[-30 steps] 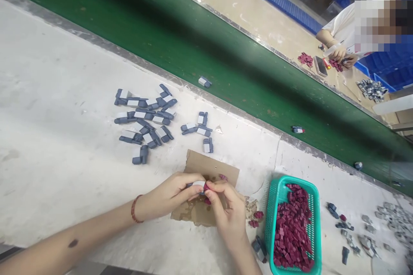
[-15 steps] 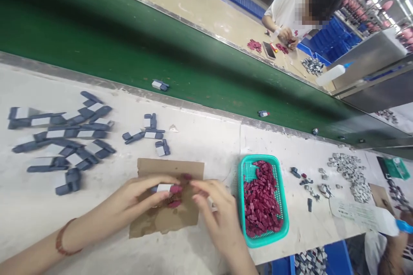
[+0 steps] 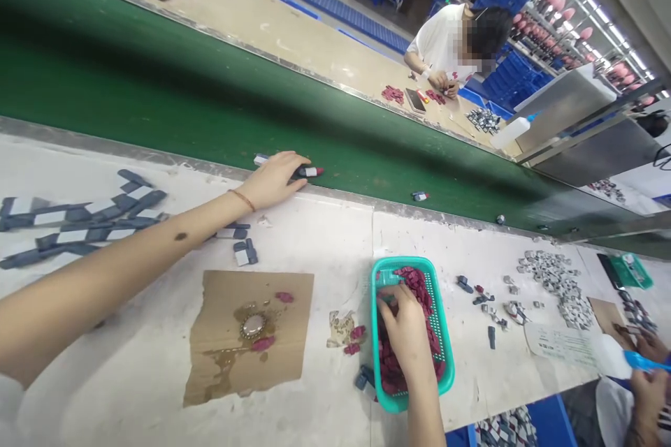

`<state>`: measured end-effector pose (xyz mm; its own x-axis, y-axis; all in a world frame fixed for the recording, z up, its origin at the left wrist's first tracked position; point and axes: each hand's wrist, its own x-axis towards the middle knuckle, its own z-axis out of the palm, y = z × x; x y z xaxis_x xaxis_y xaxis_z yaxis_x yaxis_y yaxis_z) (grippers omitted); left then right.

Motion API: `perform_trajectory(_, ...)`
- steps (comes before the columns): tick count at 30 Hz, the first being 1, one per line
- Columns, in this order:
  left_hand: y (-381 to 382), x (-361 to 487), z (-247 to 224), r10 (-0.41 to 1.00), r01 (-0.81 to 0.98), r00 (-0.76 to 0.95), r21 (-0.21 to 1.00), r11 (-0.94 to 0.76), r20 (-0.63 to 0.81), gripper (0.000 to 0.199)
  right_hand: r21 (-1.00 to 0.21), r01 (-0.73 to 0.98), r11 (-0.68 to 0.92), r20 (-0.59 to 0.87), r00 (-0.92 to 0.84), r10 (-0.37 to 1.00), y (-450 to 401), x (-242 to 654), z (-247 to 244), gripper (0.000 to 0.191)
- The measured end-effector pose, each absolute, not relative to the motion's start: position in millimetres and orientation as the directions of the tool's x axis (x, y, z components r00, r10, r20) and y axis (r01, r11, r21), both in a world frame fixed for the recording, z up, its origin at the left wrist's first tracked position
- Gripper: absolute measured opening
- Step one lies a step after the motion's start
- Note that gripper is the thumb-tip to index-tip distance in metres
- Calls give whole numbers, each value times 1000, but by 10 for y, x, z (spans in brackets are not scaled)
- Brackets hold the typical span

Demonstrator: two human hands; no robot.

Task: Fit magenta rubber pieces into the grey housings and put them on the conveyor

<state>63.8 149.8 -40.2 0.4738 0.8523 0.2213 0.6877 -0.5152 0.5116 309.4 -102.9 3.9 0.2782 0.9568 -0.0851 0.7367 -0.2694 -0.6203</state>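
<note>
The left hand [image 3: 273,178] has moved over the green belt [image 3: 157,105], fingers curled round a red-tipped grey piece [image 3: 313,172]; the right hand [image 3: 407,321], loosely bent, has entered the basket [image 3: 446,363], its hold unclear.

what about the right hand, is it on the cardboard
No, the right hand is in the basket, apart from the cardboard.

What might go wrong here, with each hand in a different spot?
The left hand, at a grey part with a red tip on the green belt, might nudge the grey-and-white part beside it. The right hand, inside the teal basket, could flick small red pieces out. Two loose red bits on the stained cardboard could perhaps be brushed off.
</note>
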Motion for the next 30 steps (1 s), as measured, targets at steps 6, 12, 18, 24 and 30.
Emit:
perform_trajectory(6, 1595, 157, -588, 872, 800, 429, 350, -487, 233, 49, -944, 121, -307, -235, 406, 883, -1085, 3155, 111, 19)
perform_trajectory(12, 1613, 155, -492, 898, 795, 411, 420, -437, 156, 41, -958, -218, -185, -265, 432, 862, -1073, 2945, 225, 24)
perform_trajectory(18, 1482, 382, -289, 965, 573, 246, 789, -221, 92, 33, -939, -282, -194, -297, 390, 871, -1045, 2601, 294, 31)
perform_trajectory(24, 892, 296, -131, 959, 343, 265, 939, -2, -95, 48, -917, -295, -270, -354, 286, 890, -980, 2374, 247, 24)
perform_trajectory(30, 141, 58, 94, 794, 41, 475, 911, 410, -379, 37, -910, -255, -327, -385, 233, 893, -918, 2217, 133, 25)
